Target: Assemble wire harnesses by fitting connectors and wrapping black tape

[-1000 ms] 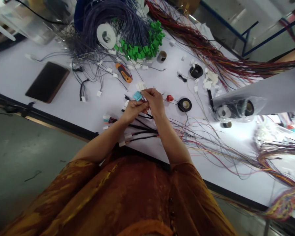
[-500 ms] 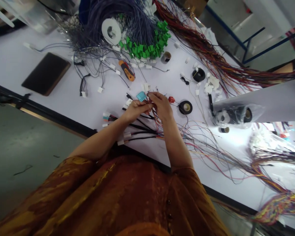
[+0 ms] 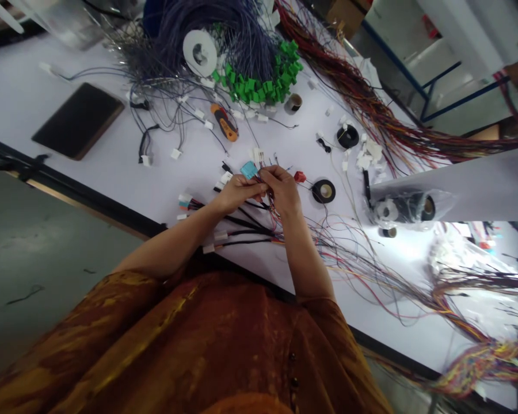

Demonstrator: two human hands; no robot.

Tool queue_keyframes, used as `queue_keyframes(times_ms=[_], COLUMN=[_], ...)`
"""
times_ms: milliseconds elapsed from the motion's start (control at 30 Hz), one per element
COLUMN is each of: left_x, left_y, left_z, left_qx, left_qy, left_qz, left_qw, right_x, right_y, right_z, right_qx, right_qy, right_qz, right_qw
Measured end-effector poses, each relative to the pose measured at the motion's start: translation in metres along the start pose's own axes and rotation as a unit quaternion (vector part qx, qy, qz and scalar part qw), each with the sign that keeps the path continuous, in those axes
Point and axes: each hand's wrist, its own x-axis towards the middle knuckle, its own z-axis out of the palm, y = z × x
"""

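Observation:
My left hand (image 3: 238, 194) is closed around thin wires just below a light-blue connector (image 3: 249, 169). Against it, my right hand (image 3: 284, 187) pinches wires at the same spot, thumb and finger pressed together. A white connector (image 3: 258, 154) sits just beyond the fingertips, with wires running back toward my hands. To the right of my right hand lies a red connector (image 3: 300, 176). Black-sleeved branches of the wire harness (image 3: 246, 221) spread out under my forearms and end in white connectors (image 3: 209, 248). The exact wires inside my grip are partly hidden by the fingers.
A roll of black tape (image 3: 323, 191) lies right of my hands. Beyond them are an orange-and-black cutter (image 3: 224, 122) and a bundle of wires with green connectors (image 3: 263, 89). A dark flat box (image 3: 78, 121) is at left. Red-brown wires (image 3: 349, 80) run along the far side.
My hands hold nearly the same position and grip on the wires. The whole view has shifted slightly, with the things at right appearing a little further left.

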Motion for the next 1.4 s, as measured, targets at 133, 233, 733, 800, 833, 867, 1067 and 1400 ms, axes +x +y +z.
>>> queue_keyframes(times_ms=[133,233,733,800,833,867,1067,1400], left_x=[0.001,0.002,-0.003,-0.003,-0.003,-0.003,-0.002,-0.001], left_y=[-0.003,-0.005,0.004,0.004,0.004,0.005,0.009,0.003], left_z=[-0.001,-0.002,-0.001,-0.001,-0.001,-0.001,-0.001,-0.002], left_qx=[0.003,-0.002,0.046,0.021,0.001,-0.023,-0.064,0.022], left_qy=[-0.001,-0.006,-0.005,-0.009,-0.012,-0.015,-0.033,-0.036], left_qz=[0.008,0.017,0.049,0.024,0.002,-0.022,-0.087,-0.021], left_qw=[1.000,1.000,0.998,0.999,1.000,0.999,0.994,0.999], right_x=[0.001,0.004,-0.048,-0.046,-0.045,-0.043,-0.044,-0.013], right_y=[0.004,0.006,0.020,0.022,0.022,0.021,0.019,-0.022], right_z=[0.000,0.001,-0.024,-0.024,-0.025,-0.026,-0.036,-0.020], right_qx=[-0.002,-0.004,-0.428,-0.398,-0.381,-0.366,-0.295,-0.287], right_qy=[0.000,0.003,0.036,0.022,0.009,-0.006,-0.074,0.026], right_qz=[-0.014,-0.012,-0.168,-0.176,-0.175,-0.170,-0.111,-0.166], right_qw=[1.000,1.000,0.887,0.900,0.908,0.915,0.946,0.943])
